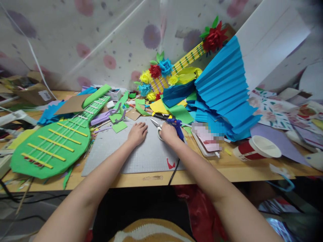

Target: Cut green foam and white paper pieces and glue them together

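My left hand [138, 133] lies flat on the grey cutting mat [111, 158], fingers stretched out and holding nothing. To its right, my right hand [168, 133] is closed around the light-coloured handles of a pair of scissors [154, 122]. The metal blades point away and to the left over the mat. Just behind the right hand lies a blue glue gun [175, 123], partly hidden by that hand. A small red scrap [171, 164] rests on the mat nearer the front edge.
A green paper lute [55, 144] lies on the left. At the back leans a yellow paper guitar [188, 58] with paper flowers. Pleated blue paper [224, 90], a blurred pink item [208, 137] and a paper cup [257, 148] stand right. Green offcuts [119, 126] border the mat.
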Motion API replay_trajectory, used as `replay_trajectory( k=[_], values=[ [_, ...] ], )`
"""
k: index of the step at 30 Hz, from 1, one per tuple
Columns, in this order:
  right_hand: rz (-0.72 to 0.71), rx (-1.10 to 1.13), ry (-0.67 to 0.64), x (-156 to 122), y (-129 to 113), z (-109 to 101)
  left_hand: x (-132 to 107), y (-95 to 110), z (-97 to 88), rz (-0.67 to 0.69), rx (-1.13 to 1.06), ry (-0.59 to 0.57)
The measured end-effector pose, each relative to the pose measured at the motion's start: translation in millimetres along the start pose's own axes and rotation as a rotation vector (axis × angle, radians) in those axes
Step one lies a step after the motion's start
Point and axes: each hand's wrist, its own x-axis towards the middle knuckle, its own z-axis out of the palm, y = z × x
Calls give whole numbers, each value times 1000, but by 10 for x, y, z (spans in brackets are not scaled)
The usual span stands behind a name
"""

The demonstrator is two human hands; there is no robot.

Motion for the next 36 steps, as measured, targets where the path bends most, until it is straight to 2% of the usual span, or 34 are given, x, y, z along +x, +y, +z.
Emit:
replay_trajectory(
  k=[2,4,6,9,14,17,20,26,36],
  values=[
    [-5,-17,30,-15,-24,13,-25,-31,-28,16,-35,-42],
    [-15,-29,62,-40,-40,36,-33,-84,-79,14,-69,-22],
    [-12,-29,104,-60,-51,79,9,-156,-155,-23,-66,58],
    [-17,11,179,-58,-65,183,202,-267,-307,-113,56,174],
    [-89,140,361,3,-64,371,664,-336,-515,-254,267,-7],
    [-150,182,389,20,-57,429,860,-325,-498,-322,306,-87],
    [-184,206,373,19,-64,450,980,-331,-406,-365,344,-108],
    [-198,281,376,15,-90,434,1054,-372,-318,-342,403,-160],
    [-211,325,378,-20,-85,390,997,-280,-442,-248,404,-189]
  ],
)
